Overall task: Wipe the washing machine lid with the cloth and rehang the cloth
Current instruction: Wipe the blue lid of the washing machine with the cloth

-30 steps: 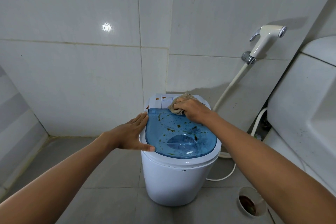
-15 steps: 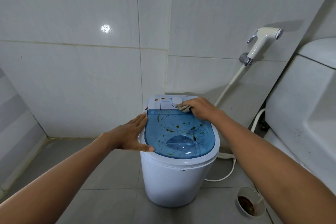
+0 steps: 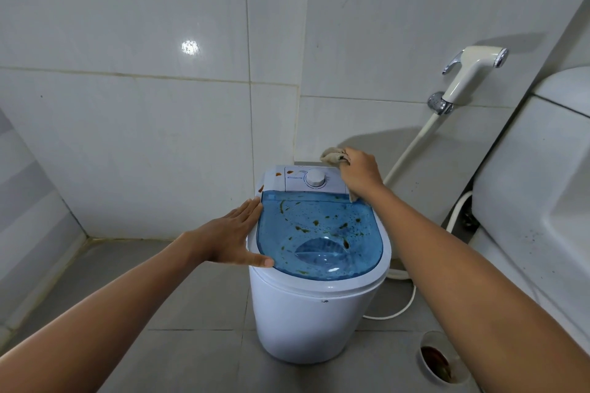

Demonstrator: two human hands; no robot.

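Grey-tiled bathroom; blue lid [image 3: 319, 233] brown-stained; right hand [image 3: 362, 174] clutches cloth [image 3: 332, 156]; left hand [image 3: 233, 241] flat, fingers released.

right hand [image 3: 362, 174] with cloth [image 3: 333, 156] moved rightward

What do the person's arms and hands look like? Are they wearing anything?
Both arms are bare all the way up to the picture's edge: no sleeves show. The left hand and the right hand wear no gloves, and no rings, watch or bracelets can be seen. The left thumbnail is short and plain.
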